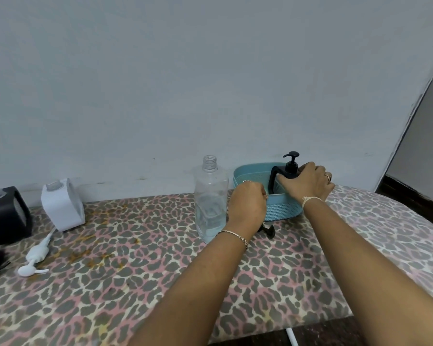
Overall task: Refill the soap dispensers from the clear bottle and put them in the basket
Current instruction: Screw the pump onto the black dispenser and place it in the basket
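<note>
Pretty bare room honestly. The wall (pixel 160 83) is plain pale blue-grey, a bit scuffed low down where it meets the table (pixel 140 270). That table sits right up against the wall and is covered in a leopard-print cloth in pink, grey and cream, with some orange-brown stains on its left half. To the right of the table the wall ends at a slanted edge, with a greyer panel (pixel 420 136) and dark trim beyond. A white leg (pixel 292 337) pokes out under the table's near edge. Light is soft and even.

Black dispenser (pixel 283 179) upright in blue basket (pixel 283 208) — clear bottle (pixel 211 203) uncapped, just left.
</note>
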### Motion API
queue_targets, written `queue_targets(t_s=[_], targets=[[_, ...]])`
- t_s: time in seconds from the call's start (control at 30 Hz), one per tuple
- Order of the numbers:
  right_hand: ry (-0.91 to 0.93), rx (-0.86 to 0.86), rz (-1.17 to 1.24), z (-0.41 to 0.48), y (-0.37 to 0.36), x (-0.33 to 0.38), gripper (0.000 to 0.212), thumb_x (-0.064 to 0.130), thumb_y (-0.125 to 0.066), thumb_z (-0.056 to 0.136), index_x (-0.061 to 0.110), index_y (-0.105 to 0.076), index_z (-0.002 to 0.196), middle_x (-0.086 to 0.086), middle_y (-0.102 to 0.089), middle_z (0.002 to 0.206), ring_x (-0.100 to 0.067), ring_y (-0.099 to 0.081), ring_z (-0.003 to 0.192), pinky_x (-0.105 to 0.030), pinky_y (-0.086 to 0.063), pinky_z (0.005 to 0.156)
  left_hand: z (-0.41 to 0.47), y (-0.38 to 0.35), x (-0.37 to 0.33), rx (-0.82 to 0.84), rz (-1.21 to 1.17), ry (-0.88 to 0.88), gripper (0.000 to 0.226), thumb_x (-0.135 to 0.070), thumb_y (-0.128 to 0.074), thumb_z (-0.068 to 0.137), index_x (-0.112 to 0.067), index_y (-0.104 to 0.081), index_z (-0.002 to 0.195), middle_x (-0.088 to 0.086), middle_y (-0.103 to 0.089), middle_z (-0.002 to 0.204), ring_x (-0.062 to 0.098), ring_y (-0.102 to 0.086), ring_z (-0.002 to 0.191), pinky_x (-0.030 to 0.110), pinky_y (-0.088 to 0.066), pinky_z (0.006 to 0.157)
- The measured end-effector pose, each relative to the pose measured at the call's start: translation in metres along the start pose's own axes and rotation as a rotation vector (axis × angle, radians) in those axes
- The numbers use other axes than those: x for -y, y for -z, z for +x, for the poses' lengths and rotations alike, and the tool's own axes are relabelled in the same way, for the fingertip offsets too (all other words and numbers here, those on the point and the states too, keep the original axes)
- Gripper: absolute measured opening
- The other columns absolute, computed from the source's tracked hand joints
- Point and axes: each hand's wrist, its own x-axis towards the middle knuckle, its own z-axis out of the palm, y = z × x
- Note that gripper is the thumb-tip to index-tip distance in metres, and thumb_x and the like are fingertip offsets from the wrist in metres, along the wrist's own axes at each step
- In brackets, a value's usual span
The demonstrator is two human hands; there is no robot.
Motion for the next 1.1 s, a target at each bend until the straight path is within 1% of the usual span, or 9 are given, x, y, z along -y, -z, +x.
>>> queue_targets(t_s=[0.17, 0.3, 0.4, 0.5, 0.63, 0.77, 0.87, 0.97, 1.1], targets=[[0.025, -0.038, 0.043, -0.02, 0.012, 0.006, 0.063, 0.055, -0.064, 0.074, 0.01, -0.052, 0.116, -0.013, -0.051, 0.123, -0.034, -0.043, 0.118, -0.045, -0.036, 0.095, -0.009, 0.011, -0.005, 0.114, 0.057, -0.02, 0.023, -0.017, -0.059, 0.092, -0.005, -0.07, 0.109, 0.012, -0.068, 0.113, 0.026, -0.063, 0.106, 0.035, -0.049, 0.092], [0.145, -0.06, 0.168, -0.043, 0.024, 0.008, 0.044, 0.029, -0.063, 0.082, 0.008, -0.051, 0.119, -0.015, -0.048, 0.125, -0.034, -0.043, 0.116, -0.041, -0.04, 0.093, -0.025, 0.024, -0.009, 0.092, 0.005, -0.053, 0.039, -0.018, -0.058, 0.093, -0.01, -0.057, 0.132, 0.007, -0.055, 0.137, 0.022, -0.054, 0.123, 0.034, -0.039, 0.106], [0.259, -0.123, 0.277, -0.07, 0.028, 0.009, 0.033, 0.016, -0.06, 0.084, 0.008, -0.053, 0.115, -0.011, -0.049, 0.12, -0.029, -0.046, 0.112, -0.034, -0.04, 0.087, -0.043, 0.032, -0.006, -0.035, -0.131, -0.031, 0.038, -0.017, -0.058, 0.092, -0.013, -0.058, 0.13, 0.003, -0.061, 0.13, 0.017, -0.054, 0.122, 0.029, -0.039, 0.105], [0.388, -0.163, 0.358, -0.105, 0.029, 0.008, 0.023, 0.015, -0.061, 0.086, 0.01, -0.053, 0.107, -0.006, -0.051, 0.11, -0.02, -0.049, 0.102, -0.025, -0.037, 0.077, -0.068, 0.043, 0.005, -0.137, -0.231, 0.011, 0.03, -0.015, -0.059, 0.091, -0.014, -0.062, 0.121, -0.001, -0.067, 0.116, 0.012, -0.06, 0.107, 0.028, -0.048, 0.096], [0.56, -0.112, 0.351, -0.151, 0.022, 0.011, 0.019, 0.021, -0.062, 0.087, 0.011, -0.053, 0.1, -0.002, -0.053, 0.098, -0.018, -0.053, 0.088, -0.026, -0.04, 0.069, -0.099, 0.062, 0.035, -0.241, -0.239, 0.089, 0.022, -0.017, -0.057, 0.093, -0.015, -0.065, 0.113, -0.001, -0.069, 0.101, 0.011, -0.062, 0.089, 0.029, -0.053, 0.083], [0.71, -0.009, 0.269, -0.187, 0.013, 0.034, 0.019, 0.024, -0.062, 0.086, 0.012, -0.056, 0.099, -0.002, -0.051, 0.103, -0.018, -0.054, 0.078, -0.025, -0.039, 0.061, -0.12, 0.084, 0.071, -0.289, -0.213, 0.169, 0.02, -0.017, -0.054, 0.095, -0.015, -0.064, 0.112, -0.001, -0.068, 0.1, 0.012, -0.061, 0.09, 0.031, -0.052, 0.083], [0.765, 0.068, 0.281, -0.209, 0.004, 0.061, 0.018, 0.023, -0.061, 0.087, 0.012, -0.058, 0.1, -0.004, -0.05, 0.109, -0.019, -0.056, 0.082, -0.023, -0.037, 0.061, -0.129, 0.105, 0.099, -0.344, -0.162, 0.22, 0.022, -0.018, -0.053, 0.095, -0.014, -0.061, 0.115, 0.0, -0.066, 0.103, 0.016, -0.06, 0.096, 0.034, -0.051, 0.086], [0.799, 0.129, 0.299, -0.225, -0.006, 0.085, 0.018, 0.024, -0.06, 0.087, 0.015, -0.057, 0.103, -0.001, -0.05, 0.112, -0.016, -0.055, 0.092, -0.023, -0.042, 0.065, -0.134, 0.126, 0.122, -0.401, -0.119, 0.267, 0.027, -0.013, -0.057, 0.092, -0.012, -0.058, 0.119, 0.001, -0.063, 0.108, 0.017, -0.058, 0.101, 0.033, -0.049, 0.09], [0.869, 0.224, 0.308, -0.24, -0.024, 0.124, 0.022, 0.024, -0.061, 0.087, 0.018, -0.057, 0.107, 0.001, -0.048, 0.115, -0.015, -0.053, 0.096, -0.026, -0.05, 0.07, -0.133, 0.164, 0.165, -0.454, -0.081, 0.365, 0.023, -0.012, -0.058, 0.09, -0.009, -0.06, 0.112, 0.004, -0.063, 0.104, 0.021, -0.059, 0.097, 0.036, -0.049, 0.086]])
